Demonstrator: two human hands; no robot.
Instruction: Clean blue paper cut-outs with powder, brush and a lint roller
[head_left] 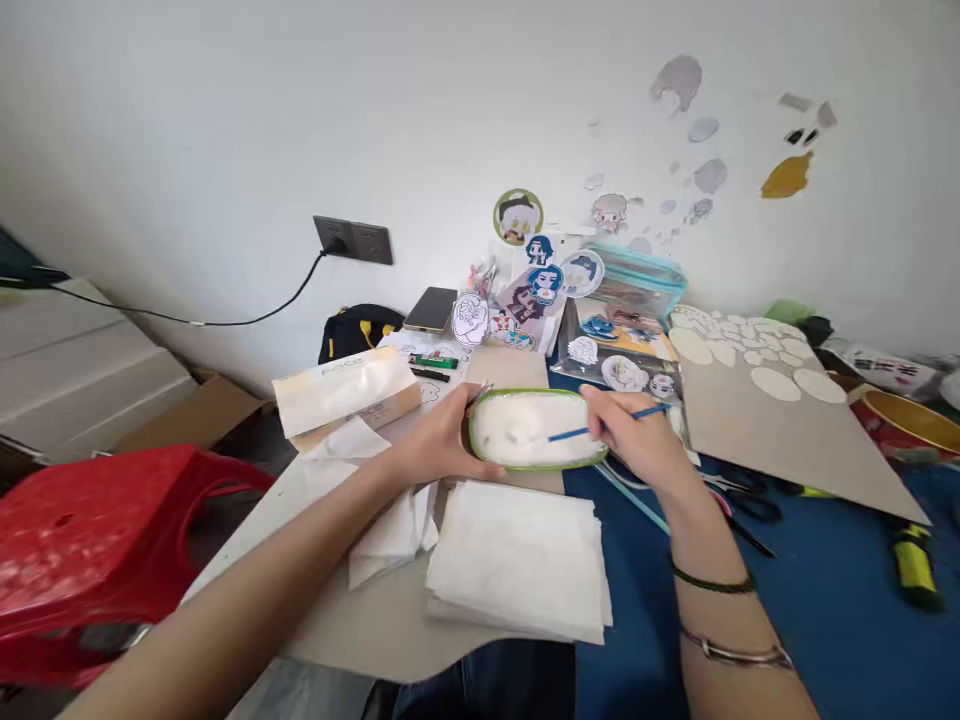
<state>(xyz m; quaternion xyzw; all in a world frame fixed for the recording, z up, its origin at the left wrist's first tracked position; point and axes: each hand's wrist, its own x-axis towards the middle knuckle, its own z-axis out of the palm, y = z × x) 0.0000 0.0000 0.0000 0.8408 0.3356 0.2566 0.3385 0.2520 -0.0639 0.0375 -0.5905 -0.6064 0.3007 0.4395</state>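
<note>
A green-rimmed oval container [540, 394] holds a white, paste-like substance. My left hand [442, 440] is wrapped round its left end. Between the fingers of my right hand [626, 430] is a thin blue brush [570, 434], slanting down to the left. Its tip reaches into the white substance near the middle of the container. Just below the container lies a stack of white paper sheets [517, 560], and crumpled white tissues [397, 525] lie under my left forearm.
A grey board with pale cut-outs [772, 430] lies on the right, near scissors [742, 490]. Sticker figures [544, 283] and a clear zip pouch [637, 280] stand by the wall. A red stool [112, 530] is at the left, a dark phone [430, 309] at the back.
</note>
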